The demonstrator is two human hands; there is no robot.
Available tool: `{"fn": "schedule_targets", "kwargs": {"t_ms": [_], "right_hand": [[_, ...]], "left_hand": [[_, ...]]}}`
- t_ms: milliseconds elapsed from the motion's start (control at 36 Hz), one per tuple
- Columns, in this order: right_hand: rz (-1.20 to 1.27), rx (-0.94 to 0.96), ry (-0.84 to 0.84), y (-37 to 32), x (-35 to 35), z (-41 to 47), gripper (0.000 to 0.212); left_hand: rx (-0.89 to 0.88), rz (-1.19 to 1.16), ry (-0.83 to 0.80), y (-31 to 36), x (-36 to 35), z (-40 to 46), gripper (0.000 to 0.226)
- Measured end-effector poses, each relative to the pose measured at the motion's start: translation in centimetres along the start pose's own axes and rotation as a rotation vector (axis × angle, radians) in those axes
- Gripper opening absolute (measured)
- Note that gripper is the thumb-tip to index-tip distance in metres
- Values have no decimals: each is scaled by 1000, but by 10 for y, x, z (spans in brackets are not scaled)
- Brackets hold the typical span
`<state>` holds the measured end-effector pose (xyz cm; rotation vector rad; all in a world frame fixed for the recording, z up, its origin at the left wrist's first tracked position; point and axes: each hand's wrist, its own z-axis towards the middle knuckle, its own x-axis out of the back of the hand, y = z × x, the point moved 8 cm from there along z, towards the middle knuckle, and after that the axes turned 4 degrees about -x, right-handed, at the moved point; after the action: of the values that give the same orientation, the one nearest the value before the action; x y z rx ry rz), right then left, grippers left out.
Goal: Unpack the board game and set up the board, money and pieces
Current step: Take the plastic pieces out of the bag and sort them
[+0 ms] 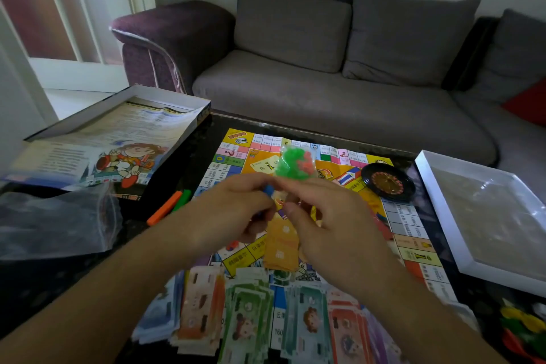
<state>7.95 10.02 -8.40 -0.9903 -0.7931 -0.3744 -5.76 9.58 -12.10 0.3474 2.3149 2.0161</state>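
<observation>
Centre frame, both hands pinch a clear bag (294,163) stuffed with green and red pieces. Left hand (233,216) and right hand (328,227) grip its bottom edge above the colourful board (407,224).

"160" on board (277,331) edge square

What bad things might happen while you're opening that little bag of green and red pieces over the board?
1. Both hands, left hand and right hand, pinch the small clear bag of green and red pieces in the air. If it tears suddenly, pieces may scatter over the game board.
2. Pieces could drop among the stacks of paper money and get lost.
3. A forearm might brush those stacks and mix them up.
</observation>
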Motion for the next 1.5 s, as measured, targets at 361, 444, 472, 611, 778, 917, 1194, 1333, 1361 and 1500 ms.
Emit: {"fn": "schedule_targets", "kwargs": {"t_ms": [361,444,472,611,778,917,1194,1333,1361,1500], "right_hand": [[-217,-186,-227,40,-93,76,34],[-279,-181,-231,42,-108,90,29],[-281,-186,-222,43,-111,93,22],[-389,-193,-202,40,-128,104,12],[-364,-247,-160,44,-136,113,8],[-245,-236,-89,41,-133,125,3],[-321,-197,-234,31,-144,123,18],[-312,-201,-300,32,-139,118,24],[-310,-197,-297,32,-138,117,25],[-334,-170,-282,35,-137,118,22]], "left_hand": [[290,-41,475,-58,112,34,23],[225,85,495,-59,122,45,24],[223,122,494,-59,122,45,24],[243,248,541,-55,122,45,37],[202,317,556,-62,137,44,21],[131,700,528,-63,139,42,16],[238,1053,404,-75,129,51,20],[240,1008,430,-74,125,52,18],[222,966,445,-72,124,51,18],[103,723,519,-52,122,46,20]]}}
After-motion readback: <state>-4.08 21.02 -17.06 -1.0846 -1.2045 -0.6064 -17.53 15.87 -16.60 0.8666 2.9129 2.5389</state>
